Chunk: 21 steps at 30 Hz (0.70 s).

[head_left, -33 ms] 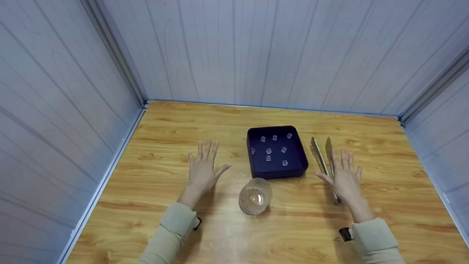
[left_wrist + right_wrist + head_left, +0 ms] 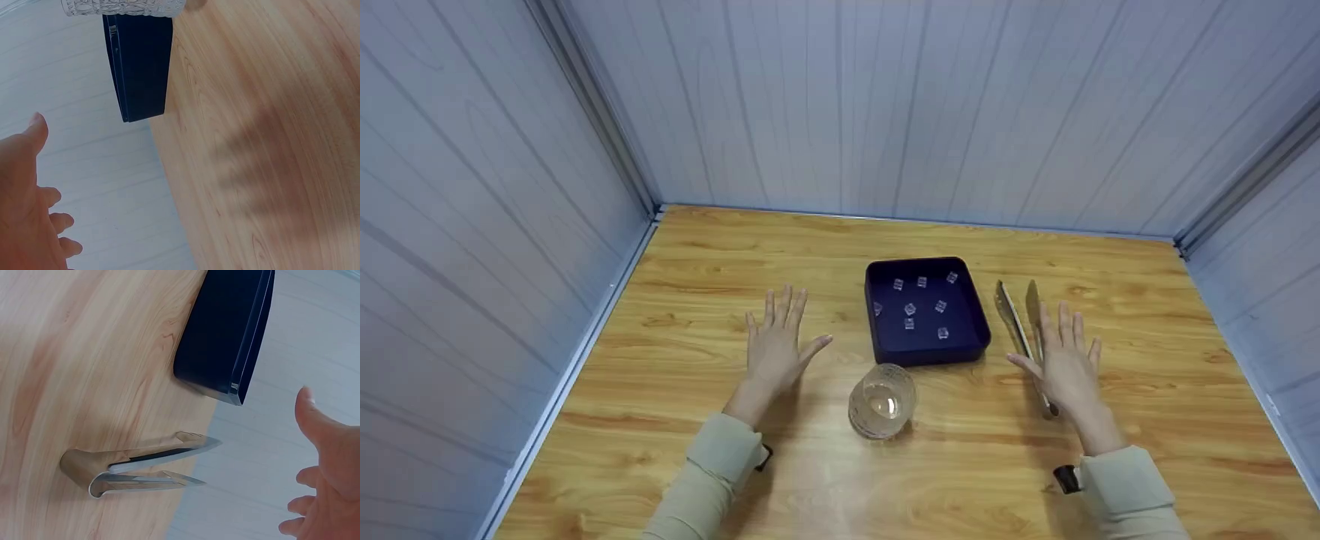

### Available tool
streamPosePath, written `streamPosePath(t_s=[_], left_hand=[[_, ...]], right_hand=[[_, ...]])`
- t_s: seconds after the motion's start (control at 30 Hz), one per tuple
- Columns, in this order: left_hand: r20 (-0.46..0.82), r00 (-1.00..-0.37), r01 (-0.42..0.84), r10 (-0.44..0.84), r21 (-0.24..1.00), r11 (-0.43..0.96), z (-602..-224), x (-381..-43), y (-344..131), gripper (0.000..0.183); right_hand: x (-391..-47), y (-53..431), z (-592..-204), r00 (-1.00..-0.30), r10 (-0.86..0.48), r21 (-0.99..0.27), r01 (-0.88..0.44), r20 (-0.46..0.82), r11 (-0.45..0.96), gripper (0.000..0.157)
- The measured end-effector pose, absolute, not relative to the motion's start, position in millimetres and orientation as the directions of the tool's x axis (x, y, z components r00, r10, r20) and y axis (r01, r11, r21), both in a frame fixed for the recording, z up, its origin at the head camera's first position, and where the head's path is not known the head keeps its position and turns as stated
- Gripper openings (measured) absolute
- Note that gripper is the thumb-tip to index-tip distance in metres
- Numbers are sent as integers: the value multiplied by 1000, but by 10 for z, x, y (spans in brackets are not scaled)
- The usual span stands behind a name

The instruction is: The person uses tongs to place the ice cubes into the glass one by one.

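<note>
My left hand (image 2: 775,356), fingers spread and holding nothing, hovers over the table left of a clear patterned glass (image 2: 883,402). In the left wrist view its shadow falls on the wood, apart from the hand. On the other side, my right hand (image 2: 1069,375) is spread too, above a pair of metal tongs (image 2: 1017,321), and partly covers them in the head view. The right wrist view shows the tongs (image 2: 152,464) lying on the table with their arms apart, clear of the fingers. Between the hands sits a dark blue square tray (image 2: 930,358) with several small clear cubes (image 2: 941,307) scattered inside.
The wood-grain table (image 2: 720,247) is bounded by a pale panel wall (image 2: 870,112) at the back and further panels at the left (image 2: 472,262) and right (image 2: 1267,300). The glass stands just in front of the tray's near edge.
</note>
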<state>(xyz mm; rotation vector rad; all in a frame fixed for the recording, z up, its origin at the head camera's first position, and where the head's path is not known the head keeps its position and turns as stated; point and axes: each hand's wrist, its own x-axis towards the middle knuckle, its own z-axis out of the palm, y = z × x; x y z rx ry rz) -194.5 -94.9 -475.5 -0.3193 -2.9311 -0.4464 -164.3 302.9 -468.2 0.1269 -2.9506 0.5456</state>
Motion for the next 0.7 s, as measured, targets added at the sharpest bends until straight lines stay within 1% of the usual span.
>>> streamPosePath(t_s=[0.13,0.4,0.57,0.7], left_hand=[[193,-964,237,183,306,922,-4768,-1931,-941,78],[150,-975,214,167,395,893,-4840,-1852,-922,80],[153,-970,240,189,486,840,-4908,-1806,-896,79],[161,-964,266,212,552,790,-4972,-1767,-869,79]], right_hand=[[-1651,3048,-4685,-990,-45,-353,-90,132,931,94],[-1686,3063,-4696,-999,14,-387,-5,48,922,100],[-1736,3077,-4738,-999,52,-417,48,-3,908,103],[-1793,3085,-4791,-997,77,-440,75,-13,895,104]])
